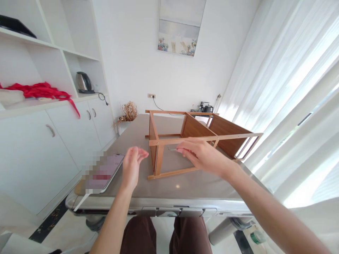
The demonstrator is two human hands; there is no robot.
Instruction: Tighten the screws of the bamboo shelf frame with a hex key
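Observation:
A wooden shelf frame [182, 141] lies on its side on the grey-brown table [182, 185], with brown panels [200, 126] between its rails. My right hand [197, 153] is in front of the frame's near upper rail, its fingers closed on a thin metal hex key [172, 149] whose bent end points left. Just left of the frame's near end is my left hand [132, 164], held above the table. Its thumb and fingers are loosely bent and apart, and I see nothing between them.
A tablet [108, 173], partly blurred out, lies at the table's left edge with a white cable [82, 201]. Dried plants [129, 112] stand behind the table's far left corner. White cabinets [34, 158] line the left side; curtains [278, 77] hang on the right.

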